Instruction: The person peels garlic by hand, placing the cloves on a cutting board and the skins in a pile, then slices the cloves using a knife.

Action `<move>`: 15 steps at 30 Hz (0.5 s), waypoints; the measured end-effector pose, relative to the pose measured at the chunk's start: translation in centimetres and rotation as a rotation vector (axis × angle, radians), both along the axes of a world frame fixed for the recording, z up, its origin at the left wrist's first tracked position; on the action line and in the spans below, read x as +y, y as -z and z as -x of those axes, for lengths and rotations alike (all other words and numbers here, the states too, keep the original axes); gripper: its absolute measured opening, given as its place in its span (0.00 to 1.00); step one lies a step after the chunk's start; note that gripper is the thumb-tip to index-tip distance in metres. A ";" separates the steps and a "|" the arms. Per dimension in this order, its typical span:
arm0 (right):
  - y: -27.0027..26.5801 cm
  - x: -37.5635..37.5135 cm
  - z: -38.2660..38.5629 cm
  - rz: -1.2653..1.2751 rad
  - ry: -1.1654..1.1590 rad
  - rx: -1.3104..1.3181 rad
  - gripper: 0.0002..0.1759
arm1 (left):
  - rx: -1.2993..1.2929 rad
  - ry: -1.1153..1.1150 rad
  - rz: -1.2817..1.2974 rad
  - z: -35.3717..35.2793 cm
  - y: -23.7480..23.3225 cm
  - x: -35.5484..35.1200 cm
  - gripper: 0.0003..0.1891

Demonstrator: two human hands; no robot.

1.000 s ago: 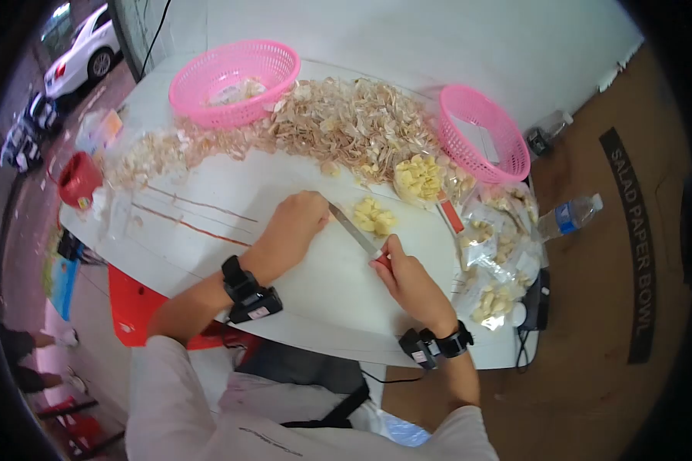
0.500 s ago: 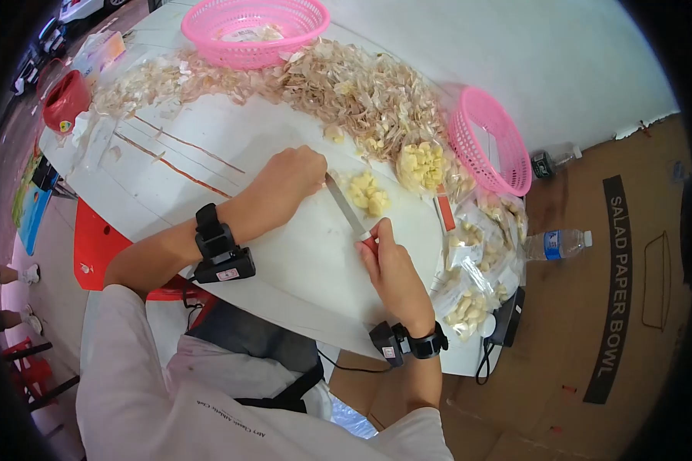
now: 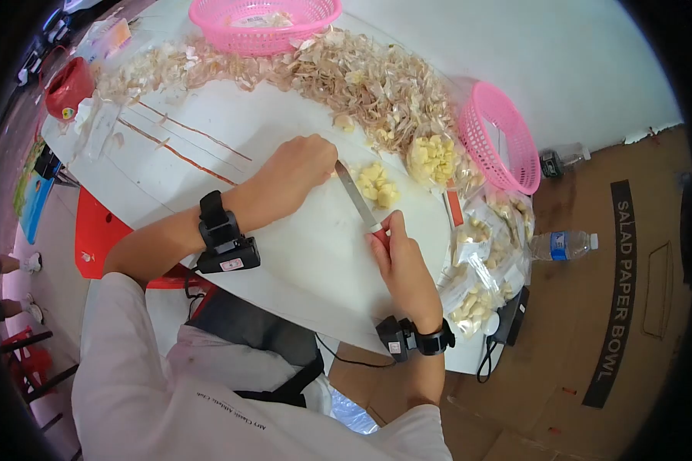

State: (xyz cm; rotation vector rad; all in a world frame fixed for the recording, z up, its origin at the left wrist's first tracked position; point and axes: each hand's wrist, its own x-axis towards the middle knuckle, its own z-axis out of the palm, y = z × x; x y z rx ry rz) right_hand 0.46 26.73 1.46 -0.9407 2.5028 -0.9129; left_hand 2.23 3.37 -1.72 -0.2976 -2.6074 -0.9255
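Note:
My right hand [image 3: 398,250] is wrapped round the red handle of a knife [image 3: 355,196]. The blade points up and left, its tip reaching the fingers of my left hand [image 3: 309,165]. That hand is curled closed above the white table [image 3: 307,253], back toward me, so whatever its fingers hold is hidden. Just right of the blade lies a small pile of peeled garlic cloves [image 3: 377,185]. Beyond it, more cloves fill a clear plastic bag [image 3: 432,160] beside a large heap of dry garlic skins [image 3: 377,84].
Pink baskets stand at the back [image 3: 265,38] and at the right [image 3: 500,138]. Bags of garlic [image 3: 480,261] line the right edge, near a water bottle [image 3: 565,246] and a cardboard box [image 3: 569,330]. A red pot [image 3: 69,88] sits far left.
The view has shifted slightly, so the table things appear a little to the right. Both hands keep nearly the same pose, with the knife still at the left hand's fingers.

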 end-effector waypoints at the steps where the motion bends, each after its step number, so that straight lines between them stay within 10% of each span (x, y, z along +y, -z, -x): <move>1: 0.1 0.1 -0.2 -0.002 0.007 -0.006 0.12 | -0.006 0.007 -0.002 -0.1 0.1 0.1 0.04; 15: 0.0 0.1 0.1 0.016 -0.039 -0.005 0.13 | 0.073 0.049 -0.008 -0.1 0.1 0.0 0.04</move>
